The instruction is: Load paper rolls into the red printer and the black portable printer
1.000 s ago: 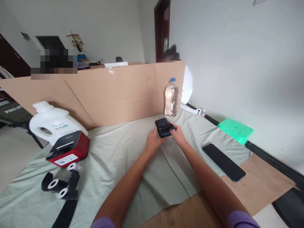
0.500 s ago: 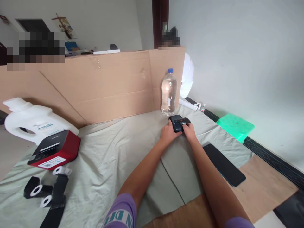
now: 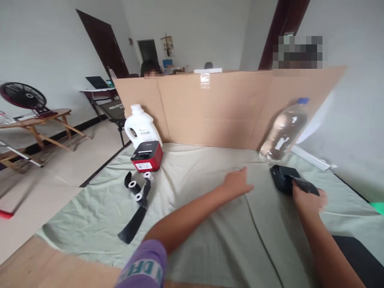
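My right hand (image 3: 309,200) grips a dark curved piece at the near side of a small black boxy device (image 3: 283,178) lying on the cloth. Whether that piece is the device's lid or something separate, I cannot tell. My left hand (image 3: 235,183) is over the cloth to the left of the device, apart from it and holding nothing. Its thumb and fingers are stretched out. Just behind the device stands a large clear bottle (image 3: 283,134) with a blue cap. Further left sits a red and black printer (image 3: 147,156) with a slot in its top.
Black rolls with white cores (image 3: 138,197) and an unrolled black strip lie before the printer. Behind it stands a white jug (image 3: 142,126). A cardboard panel (image 3: 210,112) closes off the back. At the lower right is a flat black slab (image 3: 355,256), partly behind my right forearm.
My left hand has let go of the black device and moved left of it. The right hand stays at the device. The view has turned left, showing more of the room.
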`<state>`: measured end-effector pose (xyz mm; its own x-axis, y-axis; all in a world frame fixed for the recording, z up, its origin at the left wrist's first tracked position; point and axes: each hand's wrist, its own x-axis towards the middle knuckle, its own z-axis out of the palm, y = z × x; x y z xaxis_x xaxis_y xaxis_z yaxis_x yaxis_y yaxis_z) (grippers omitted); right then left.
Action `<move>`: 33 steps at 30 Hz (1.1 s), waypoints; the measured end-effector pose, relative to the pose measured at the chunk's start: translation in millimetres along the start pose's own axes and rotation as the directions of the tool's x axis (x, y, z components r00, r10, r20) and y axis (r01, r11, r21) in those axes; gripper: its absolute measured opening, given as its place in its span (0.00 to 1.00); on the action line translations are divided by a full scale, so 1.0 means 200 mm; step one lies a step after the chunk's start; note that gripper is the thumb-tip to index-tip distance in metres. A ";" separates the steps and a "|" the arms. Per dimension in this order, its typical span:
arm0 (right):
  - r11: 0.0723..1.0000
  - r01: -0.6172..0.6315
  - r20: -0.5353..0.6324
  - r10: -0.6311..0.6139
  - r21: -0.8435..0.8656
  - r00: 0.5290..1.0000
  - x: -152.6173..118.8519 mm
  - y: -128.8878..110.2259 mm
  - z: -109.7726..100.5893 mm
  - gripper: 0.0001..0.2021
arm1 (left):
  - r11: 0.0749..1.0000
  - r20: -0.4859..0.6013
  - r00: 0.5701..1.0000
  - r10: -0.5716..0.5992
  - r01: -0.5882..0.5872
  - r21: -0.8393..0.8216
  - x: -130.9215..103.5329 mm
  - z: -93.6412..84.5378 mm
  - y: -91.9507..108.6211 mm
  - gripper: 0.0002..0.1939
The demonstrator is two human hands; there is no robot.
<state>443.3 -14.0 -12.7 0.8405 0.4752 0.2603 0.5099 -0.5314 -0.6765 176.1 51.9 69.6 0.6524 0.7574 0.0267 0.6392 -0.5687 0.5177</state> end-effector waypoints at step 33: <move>0.300 0.063 0.223 -0.818 0.952 0.530 -1.43 -1.61 0.76 0.47 | 0.649 -0.486 0.762 -0.428 -0.115 -0.752 -0.84 -0.96 -1.21 0.24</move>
<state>10.2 127.6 25.1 -0.0128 0.8428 0.5381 0.0312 0.5382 -0.8422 -166.7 124.3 104.8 0.0260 0.9764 0.2144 0.0336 -0.2152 0.9760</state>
